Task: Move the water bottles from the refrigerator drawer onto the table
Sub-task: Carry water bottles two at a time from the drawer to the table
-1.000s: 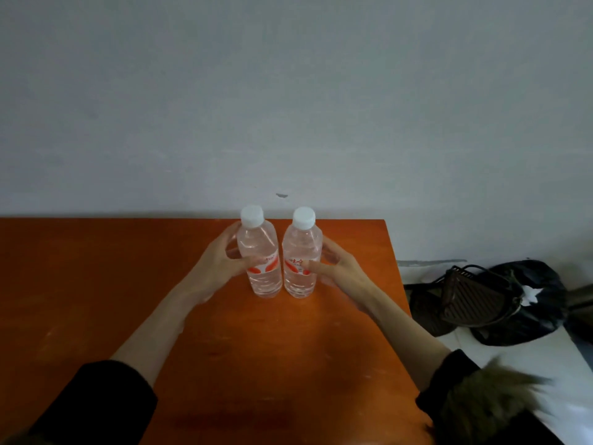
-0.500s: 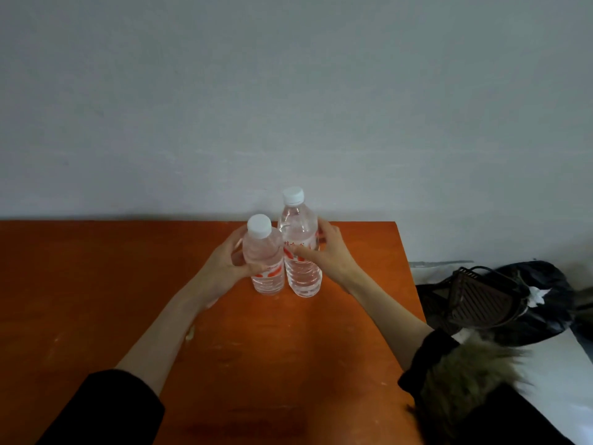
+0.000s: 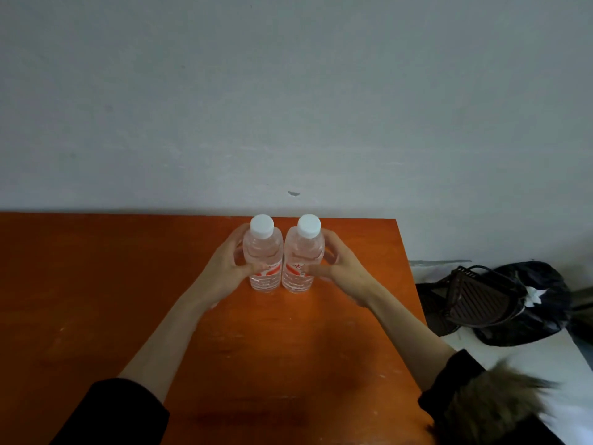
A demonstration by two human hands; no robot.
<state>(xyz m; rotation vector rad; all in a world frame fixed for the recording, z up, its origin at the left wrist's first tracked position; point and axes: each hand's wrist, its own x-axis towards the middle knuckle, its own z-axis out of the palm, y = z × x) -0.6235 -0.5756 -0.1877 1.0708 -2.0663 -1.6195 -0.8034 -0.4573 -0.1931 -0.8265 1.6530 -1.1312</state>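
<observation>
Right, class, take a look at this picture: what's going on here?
A person is setting two water bottles side by side near the far edge of an orange table. The left hand grips the left bottle and the right hand grips the right bottle. Both bottles stand upright on the table, capped, close together. No refrigerator drawer is in view. A dark bag lies off to the right.

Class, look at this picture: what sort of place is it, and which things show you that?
Probably a plain room in a home or workroom: a bare grey wall, an orange wooden table pushed against it, and dark bags lying on the floor beside it.
</observation>
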